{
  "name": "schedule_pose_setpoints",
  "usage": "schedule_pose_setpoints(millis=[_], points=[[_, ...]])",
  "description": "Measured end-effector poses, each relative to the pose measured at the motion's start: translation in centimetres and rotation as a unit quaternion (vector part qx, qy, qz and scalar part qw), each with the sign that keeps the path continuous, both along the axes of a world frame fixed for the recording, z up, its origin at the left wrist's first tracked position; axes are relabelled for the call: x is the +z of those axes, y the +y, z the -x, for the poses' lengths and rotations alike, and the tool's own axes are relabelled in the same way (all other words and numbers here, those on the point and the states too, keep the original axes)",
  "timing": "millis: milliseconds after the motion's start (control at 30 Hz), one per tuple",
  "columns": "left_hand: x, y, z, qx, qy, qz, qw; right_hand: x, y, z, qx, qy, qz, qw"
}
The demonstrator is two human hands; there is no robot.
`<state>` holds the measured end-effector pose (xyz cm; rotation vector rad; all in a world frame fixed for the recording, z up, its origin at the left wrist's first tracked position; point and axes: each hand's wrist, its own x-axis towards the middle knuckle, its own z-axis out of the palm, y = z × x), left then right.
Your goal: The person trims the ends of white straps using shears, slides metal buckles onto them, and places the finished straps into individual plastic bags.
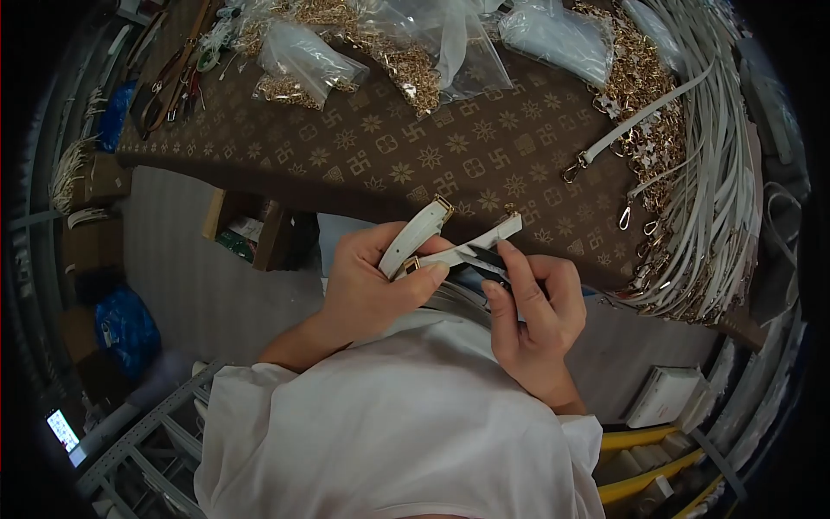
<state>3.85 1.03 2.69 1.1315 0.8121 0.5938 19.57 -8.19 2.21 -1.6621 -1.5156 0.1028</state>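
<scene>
My left hand (372,281) pinches a white strap (415,238) fitted with gold buckles, and one loop of it curves up over the fingers. The strap's flat free end (501,232) reaches to the right, just above my right hand (549,303). Between the thumb and fingers of that hand sits a small pair of black two-armed thread snips (487,257), its narrow tips pointing left at the strap. Both hands are held in front of the body, by the near edge of the table (346,156).
Plastic bags (307,60) and gold chains (406,73) lie at the table's back. A thick bundle of white straps (718,173) with gold clasps hangs over the right side. Below stand a cardboard box (238,229), a blue bag (125,329) and a metal rack (156,441).
</scene>
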Motion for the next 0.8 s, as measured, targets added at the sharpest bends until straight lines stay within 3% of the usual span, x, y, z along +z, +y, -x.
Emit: schedule_pose_setpoints(millis=[433, 800], points=[[-0.6, -0.3, -0.3, 0.014, -0.016, -0.02, 1.0, -0.3, 0.2, 0.4, -0.002, 0.043, 0.007, 0.999], [-1.2, -0.7, -0.1, 0.033, -0.006, -0.102, 0.994, -0.1, 0.1, 0.5, -0.009, 0.059, 0.013, 0.998]])
